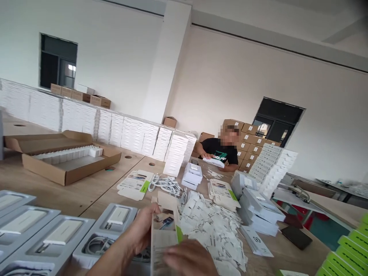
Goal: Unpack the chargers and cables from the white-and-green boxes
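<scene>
Pale walls (115, 53) are rising behind a wooden table (94, 191), a pillar (168, 65) is jutting out, bright patches are showing in a left window (58, 61) and a right window (278, 119)

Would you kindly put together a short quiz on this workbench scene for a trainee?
1. Which hand grips the printed carton along its left edge?
2. True or false: the pile of white cables lies inside the open brown box.
3. Fill in: the co-worker across the table wears a ____ T-shirt.

Key:
1. The left hand.
2. False; the white cables lie outside it, on the table.
3. Black.
</scene>
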Available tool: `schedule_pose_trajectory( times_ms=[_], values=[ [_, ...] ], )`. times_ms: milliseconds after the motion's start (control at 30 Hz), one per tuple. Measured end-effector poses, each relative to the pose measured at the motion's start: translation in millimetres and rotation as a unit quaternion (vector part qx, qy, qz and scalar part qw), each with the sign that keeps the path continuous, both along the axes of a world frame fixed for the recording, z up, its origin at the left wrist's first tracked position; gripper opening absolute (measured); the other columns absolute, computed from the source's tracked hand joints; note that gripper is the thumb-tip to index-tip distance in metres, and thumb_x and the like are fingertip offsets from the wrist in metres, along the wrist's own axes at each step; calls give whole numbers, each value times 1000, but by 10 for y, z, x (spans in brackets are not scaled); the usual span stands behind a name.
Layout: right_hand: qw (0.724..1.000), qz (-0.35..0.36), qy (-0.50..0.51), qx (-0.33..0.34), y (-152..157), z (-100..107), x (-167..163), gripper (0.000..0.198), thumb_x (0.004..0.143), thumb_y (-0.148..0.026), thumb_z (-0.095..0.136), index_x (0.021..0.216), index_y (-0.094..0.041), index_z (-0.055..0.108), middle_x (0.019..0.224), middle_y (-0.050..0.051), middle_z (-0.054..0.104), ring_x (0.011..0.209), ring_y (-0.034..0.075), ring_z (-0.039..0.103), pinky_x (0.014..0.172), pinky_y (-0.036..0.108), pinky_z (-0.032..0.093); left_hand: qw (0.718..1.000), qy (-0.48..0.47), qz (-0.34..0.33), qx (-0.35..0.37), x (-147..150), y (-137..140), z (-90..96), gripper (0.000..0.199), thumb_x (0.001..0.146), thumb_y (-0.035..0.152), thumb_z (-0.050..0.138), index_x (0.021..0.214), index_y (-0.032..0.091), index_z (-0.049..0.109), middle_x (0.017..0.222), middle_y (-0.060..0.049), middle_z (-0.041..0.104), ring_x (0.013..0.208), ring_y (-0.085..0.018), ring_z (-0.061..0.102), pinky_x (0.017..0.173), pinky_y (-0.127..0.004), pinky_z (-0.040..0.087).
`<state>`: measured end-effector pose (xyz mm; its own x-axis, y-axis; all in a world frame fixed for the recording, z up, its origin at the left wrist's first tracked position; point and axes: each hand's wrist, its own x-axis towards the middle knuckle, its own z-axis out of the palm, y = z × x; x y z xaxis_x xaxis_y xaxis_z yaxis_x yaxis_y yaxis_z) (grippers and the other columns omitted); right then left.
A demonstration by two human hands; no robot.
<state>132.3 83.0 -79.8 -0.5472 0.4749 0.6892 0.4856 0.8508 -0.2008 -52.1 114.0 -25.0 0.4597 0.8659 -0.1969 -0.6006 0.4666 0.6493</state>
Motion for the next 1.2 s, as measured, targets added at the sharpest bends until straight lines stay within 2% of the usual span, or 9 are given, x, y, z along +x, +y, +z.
schedule_pose_trajectory(
  times_ms=[133, 233, 367, 500, 633, 833, 967, 1067, 1200],
  values=[
    [966, -136, 91, -198, 112, 394, 523, 47, 95, -43, 45, 140, -29, 46, 139, 8, 53, 125, 26, 51, 99, 39, 47, 987, -1, -149, -51, 73, -81, -98, 26, 57, 24, 53, 78, 12, 63, 61, -5, 67, 55, -24, 64, 58, -31, 47],
    [951, -101, 104, -274, 174, 476, 675, 44, 95, -38, 46, 138, -28, 48, 126, 8, 61, 112, 22, 57, 92, 34, 49, 986, 51, -156, -36, 169, -134, -125, 31, 55, 16, 54, 84, 10, 64, 62, -5, 67, 60, -25, 66, 61, -32, 48],
    [955, -61, 72, -283, 178, 463, 612, 26, 94, -31, 48, 106, -24, 70, 92, 3, 69, 84, 18, 61, 77, 28, 48, 986, 113, -122, 27, 234, -158, -107, 48, 54, 7, 55, 101, 12, 62, 70, -3, 69, 58, -21, 64, 60, -32, 50],
    [945, -57, 81, -313, 136, 507, 584, 24, 91, -32, 51, 95, -22, 72, 84, 1, 69, 76, 17, 60, 68, 25, 46, 982, 116, -131, 73, 190, -123, -90, 56, 52, 4, 55, 107, 15, 60, 78, -4, 70, 68, -22, 66, 61, -31, 50],
    [941, -47, 65, -328, 125, 530, 596, 24, 88, -34, 53, 88, -22, 73, 78, 0, 69, 71, 17, 59, 62, 24, 45, 975, 146, -133, 101, 127, -65, -127, 47, 54, 5, 60, 100, 12, 62, 79, -7, 71, 68, -21, 66, 59, -29, 50],
    [951, -66, 21, -301, 112, 396, 489, 13, 80, -21, 58, 83, -22, 70, 65, -3, 62, 59, 13, 52, 56, 22, 40, 974, 202, -92, 51, 100, -15, -191, 30, 62, 22, 71, 90, 15, 63, 72, -4, 68, 64, -20, 64, 61, -30, 50],
    [947, -73, 26, -312, 89, 323, 433, 8, 77, -19, 58, 81, -20, 65, 64, -5, 56, 58, 11, 47, 54, 21, 35, 940, 305, -98, 119, 85, -4, -197, 32, 64, 32, 75, 91, 16, 67, 69, -1, 67, 58, -17, 61, 54, -25, 47],
    [894, -13, 83, -439, 110, 314, 476, 7, 77, -24, 62, 81, -18, 62, 68, -4, 57, 59, 10, 47, 54, 20, 33, 913, 352, -112, 176, 67, -3, -200, 35, 64, 34, 76, 94, 18, 69, 72, -2, 69, 61, -18, 63, 56, -24, 47],
    [762, 57, 204, -612, 190, 234, 592, 31, 72, -43, 75, 79, -15, 62, 66, -3, 58, 57, 9, 48, 53, 19, 33, 914, 335, -126, 191, 64, -38, -201, 44, 57, 36, 78, 95, 16, 69, 79, -3, 72, 71, -22, 66, 62, -26, 49]
  ],
)
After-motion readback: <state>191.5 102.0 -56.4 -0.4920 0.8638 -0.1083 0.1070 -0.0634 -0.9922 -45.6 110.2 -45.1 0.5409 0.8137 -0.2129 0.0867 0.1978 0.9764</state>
